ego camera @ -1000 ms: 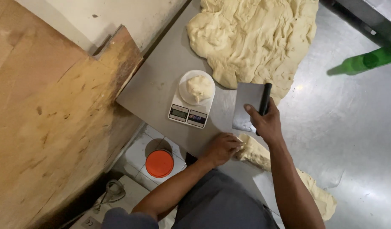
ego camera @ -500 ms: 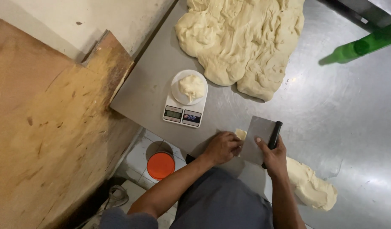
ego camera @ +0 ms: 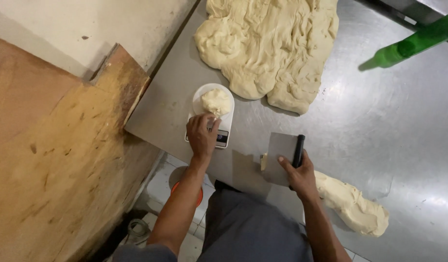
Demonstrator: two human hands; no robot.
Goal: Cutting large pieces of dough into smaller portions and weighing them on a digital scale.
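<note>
While spread across the steel table (ego camera: 403,121), big dough mass (ego camera: 270,46) fills top centre, handy for cutting. Lower right, cut dough strip (ego camera: 350,204) waiting. Right hand (ego camera: 296,170) clamped on bench scraper (ego camera: 281,157), blade down. Left hand (ego camera: 202,136), fingers curled together, touching white kitchen scale (ego camera: 214,114); dough piece (ego camera: 215,101) on its round plate for weighing.

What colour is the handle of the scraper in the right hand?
Black; the scraper blade is grey metal, seen in the head view.
</note>
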